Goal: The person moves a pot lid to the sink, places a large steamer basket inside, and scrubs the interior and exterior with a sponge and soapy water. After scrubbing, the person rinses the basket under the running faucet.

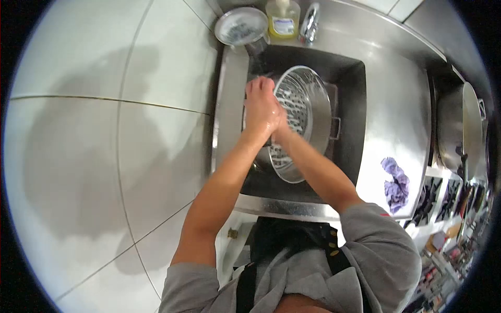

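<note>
My left hand (261, 107) and my right hand (281, 125) are clasped together over the left part of the sink (349, 172). Wet skin glistens on them. The left hand's fingers curl over the right hand, whose own fingers are mostly hidden. Just beside and under them, a round metal steamer pot (319, 112) leans tilted in the basin. Holes show across its bottom, along with white streaks that look like foam or reflections. One side handle (336, 128) points to the right.
Behind the basin are a yellow soap bottle (283, 22), a chrome faucet (310, 23) and a round metal container (241, 26). A crumpled purple cloth (395, 185) lies on the right drainboard. Farther right stand a large pot (451, 128) and stove grates (430, 198). White tiles (68, 47) line the left.
</note>
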### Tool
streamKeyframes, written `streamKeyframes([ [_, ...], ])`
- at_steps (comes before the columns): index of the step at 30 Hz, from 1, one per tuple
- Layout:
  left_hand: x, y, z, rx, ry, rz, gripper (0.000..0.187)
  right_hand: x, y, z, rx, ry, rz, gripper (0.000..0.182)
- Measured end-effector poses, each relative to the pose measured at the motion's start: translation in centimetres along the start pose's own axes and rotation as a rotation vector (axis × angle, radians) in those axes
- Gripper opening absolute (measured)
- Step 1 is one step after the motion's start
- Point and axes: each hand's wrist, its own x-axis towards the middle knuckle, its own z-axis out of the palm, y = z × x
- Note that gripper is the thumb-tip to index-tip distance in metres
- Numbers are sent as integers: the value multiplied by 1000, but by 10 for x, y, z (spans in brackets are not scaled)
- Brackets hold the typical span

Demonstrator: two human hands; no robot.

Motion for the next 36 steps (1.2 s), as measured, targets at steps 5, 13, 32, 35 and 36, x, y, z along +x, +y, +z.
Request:
streamKeyframes([
  [5,31,-44,4,-170,-177,-257,24,44,-92,-11,-485,337,-519,14],
  [13,216,-118,19,387,-422,-196,56,-10,-142,39,-1120,188,-1089,38],
  [32,279,-148,-49,-759,-328,-538,16,84,-213,184,-1323,315,-942,42],
  [35,276,-118,-83,-993,-227,-612,24,100,-210,186,-1463,214,-1022,45],
  [36,274,-111,-90,-985,-227,-610,24,96,-206,189,-1434,240,-1268,45],
])
